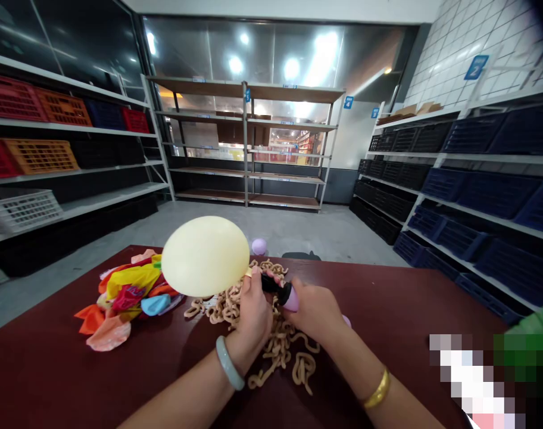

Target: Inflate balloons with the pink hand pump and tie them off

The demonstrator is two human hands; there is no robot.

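Note:
A pale yellow inflated balloon (205,256) stands out to the left of my left hand (255,310), whose thumb and fingers are closed at its neck. My right hand (314,313) is wrapped round a hand pump with a black front (271,283) and a purple body (292,300). The pump's black end points at the balloon's neck; the exact joint is hidden by my left fingers. Tan curly strands (278,345) lie in a loose heap under and around both hands. Left of them is a pile of colourful deflated balloons (131,283).
The dark red table (387,310) spans the foreground. A small purple balloon (259,246) is beyond its far edge. Shelves with crates (41,156) line the left, blue crates (490,190) the right. Something green (537,328) shows at the right edge, partly pixelated.

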